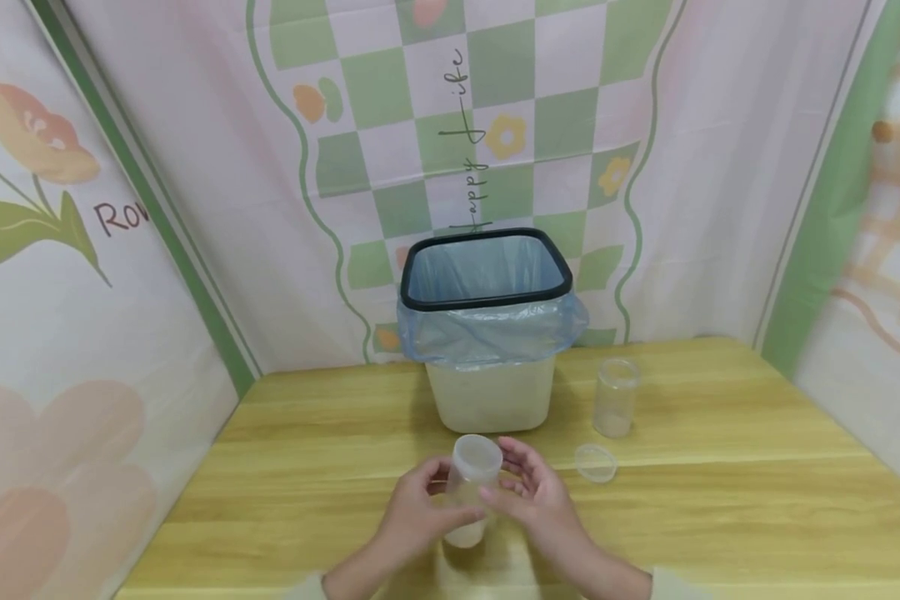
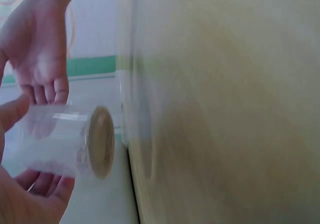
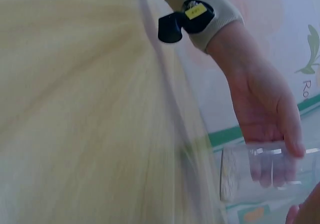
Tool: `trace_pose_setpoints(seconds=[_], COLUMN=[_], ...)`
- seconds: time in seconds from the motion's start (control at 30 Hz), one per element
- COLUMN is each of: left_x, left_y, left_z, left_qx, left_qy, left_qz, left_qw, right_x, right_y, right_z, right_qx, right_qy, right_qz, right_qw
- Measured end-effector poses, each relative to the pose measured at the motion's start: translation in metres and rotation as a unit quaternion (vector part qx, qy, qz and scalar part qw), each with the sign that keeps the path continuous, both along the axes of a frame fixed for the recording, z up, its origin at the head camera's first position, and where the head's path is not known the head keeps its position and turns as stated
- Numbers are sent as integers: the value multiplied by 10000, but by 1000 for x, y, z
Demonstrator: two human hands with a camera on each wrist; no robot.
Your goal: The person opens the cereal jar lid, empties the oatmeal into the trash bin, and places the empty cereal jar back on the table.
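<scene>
Jar of clear plastic, cylindrical in shape, is between both hands, near the front of the table with pale yellow wood grain. Its base shows just above the surface, not in contact. Whether its top is capped cannot be told.

Left hand grips the jar from the left, thumb across the front, fingers behind the wall. Right hand is narrowed about the right side, thumb tip over the front, fingers bent alongside; firmness of its hold cannot be told.

Beyond the hands stands a cream tapered bin with a black rounded-square rim and a translucent blue bag folded over outside. To its right, a second clear cylindrical jar stands upright; a round transparent lid lies flat in front of it. Behind the bin hangs a green-and-white checked cloth. A black device with a yellow label sits at the left cuff.
</scene>
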State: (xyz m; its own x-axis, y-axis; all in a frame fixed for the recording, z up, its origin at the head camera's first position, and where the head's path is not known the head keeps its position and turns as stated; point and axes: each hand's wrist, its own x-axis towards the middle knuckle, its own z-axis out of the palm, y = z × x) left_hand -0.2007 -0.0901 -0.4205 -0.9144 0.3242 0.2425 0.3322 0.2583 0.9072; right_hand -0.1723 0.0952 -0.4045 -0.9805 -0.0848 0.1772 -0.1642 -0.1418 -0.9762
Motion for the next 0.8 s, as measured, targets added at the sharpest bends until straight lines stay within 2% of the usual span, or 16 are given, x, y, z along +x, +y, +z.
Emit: trace_pose_setpoints(seconds=[0.13, 0.27, 0.57, 0.8], left_x=[5, 9, 14, 15], left_y=[7, 12, 17, 16], left_z=[-2, -4, -9, -10], left_qx=[-289, -566, -776, -884], left_qy=[352, 515, 734, 793], left_qz=[456, 660, 685, 717], left_qw=[9979, 9949, 9919, 9903], right_x=[4, 8, 11, 12], right_y=[-11, -19, -28, -27], right_z=[1, 1, -4, -6], right_qx=[-117, -96, 59, 211], right_qy=[-100, -209, -450, -339], right_qz=[-484, -707, -1090, -1174], right_qw=[9987, 9972, 9930, 9923])
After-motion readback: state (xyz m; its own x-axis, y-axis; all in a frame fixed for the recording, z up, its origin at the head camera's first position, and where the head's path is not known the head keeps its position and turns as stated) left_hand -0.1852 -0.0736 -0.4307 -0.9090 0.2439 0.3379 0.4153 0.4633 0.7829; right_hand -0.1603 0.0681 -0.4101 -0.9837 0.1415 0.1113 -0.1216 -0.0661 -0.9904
